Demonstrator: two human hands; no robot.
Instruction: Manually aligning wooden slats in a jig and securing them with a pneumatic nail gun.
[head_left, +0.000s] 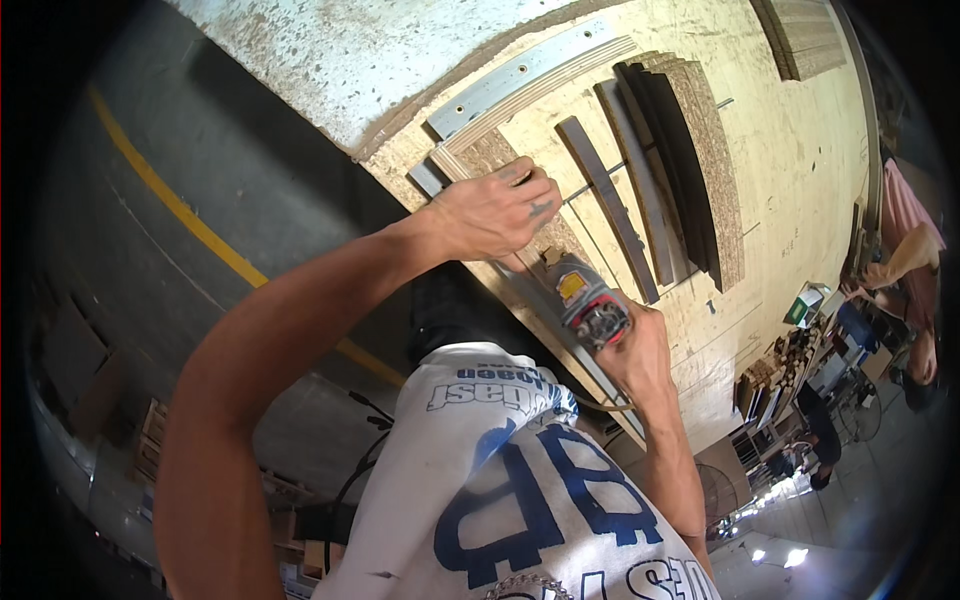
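My left hand (497,212) is closed, its fingers curled over a strip of particle board (490,150) along the near edge of the workbench (770,170). Under the hand, part of the strip is hidden. In my right hand (645,350) is a grey and red nail gun (583,297) with a yellow label. Its nose points at the board, close to my left hand; whether it touches cannot be made out. Just beyond lies a loose dark wood strip (607,208).
Several dark strips (672,160) and curved particle-board pieces (710,170) lie farther right. A grey metal bar with holes (525,78) edges the far left. A person's arm (905,255) shows at the right rim, near a pile of wood offcuts (775,375).
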